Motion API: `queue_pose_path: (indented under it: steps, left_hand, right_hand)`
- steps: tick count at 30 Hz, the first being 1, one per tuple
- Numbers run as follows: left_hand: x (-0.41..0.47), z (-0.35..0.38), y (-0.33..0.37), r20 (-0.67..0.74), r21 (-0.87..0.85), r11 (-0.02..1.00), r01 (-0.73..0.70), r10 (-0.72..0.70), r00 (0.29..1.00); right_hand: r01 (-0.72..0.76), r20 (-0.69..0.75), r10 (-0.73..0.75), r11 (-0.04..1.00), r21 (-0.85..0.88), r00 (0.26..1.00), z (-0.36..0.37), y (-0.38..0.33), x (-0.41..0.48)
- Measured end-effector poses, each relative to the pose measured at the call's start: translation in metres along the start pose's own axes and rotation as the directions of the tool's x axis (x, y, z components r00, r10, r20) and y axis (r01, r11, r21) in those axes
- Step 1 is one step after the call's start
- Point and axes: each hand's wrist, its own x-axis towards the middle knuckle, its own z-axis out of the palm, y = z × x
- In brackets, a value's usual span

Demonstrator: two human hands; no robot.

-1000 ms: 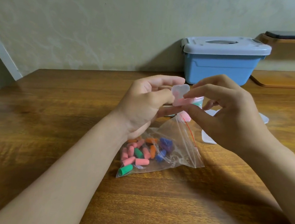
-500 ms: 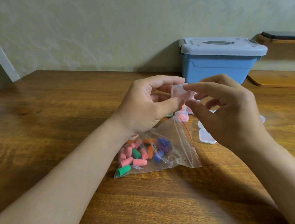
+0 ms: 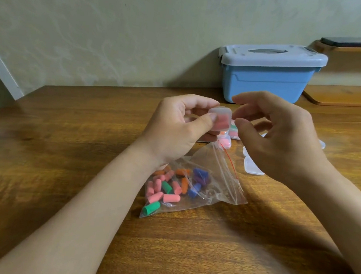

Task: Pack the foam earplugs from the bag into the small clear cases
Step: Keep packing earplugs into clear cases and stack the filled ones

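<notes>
My left hand (image 3: 176, 128) pinches a small clear case (image 3: 221, 119) with pink earplugs inside, its lid down, held above the table. My right hand (image 3: 283, 138) hovers just right of the case, fingers loosely curled, holding nothing. Below the hands lies a clear zip bag (image 3: 195, 181) with several pink, orange, green and blue foam earplugs (image 3: 166, 189). Filled cases (image 3: 232, 133) sit behind the held case, and empty clear cases (image 3: 252, 167) lie partly hidden under my right hand.
A blue storage box (image 3: 266, 78) with a grey lid stands at the back against the wall. A wooden stand (image 3: 342, 95) with a dark device on top is at the far right. Everything rests on a wooden table (image 3: 66, 149).
The case's lid went from open to closed. My right hand has let go of the case and drawn slightly away to the right; my left hand keeps holding it.
</notes>
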Motion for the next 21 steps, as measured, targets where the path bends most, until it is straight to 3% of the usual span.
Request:
queue_pose_path:
  steps: [13, 21]
  left_hand:
    - [0.001, 0.000, -0.002, -0.048, 0.081, 0.996, -0.044, 0.048, 0.998]
    - [0.013, -0.004, -0.022, -0.211, 0.415, 0.910, -0.014, 0.111, 0.971]
  right_hand:
    - [-0.007, -0.006, 0.006, 0.999, -0.046, 1.000, 0.000, 0.001, 0.001]
    - [-0.063, -0.122, 0.056, 0.996, -0.056, 0.991, -0.002, 0.006, 0.006]
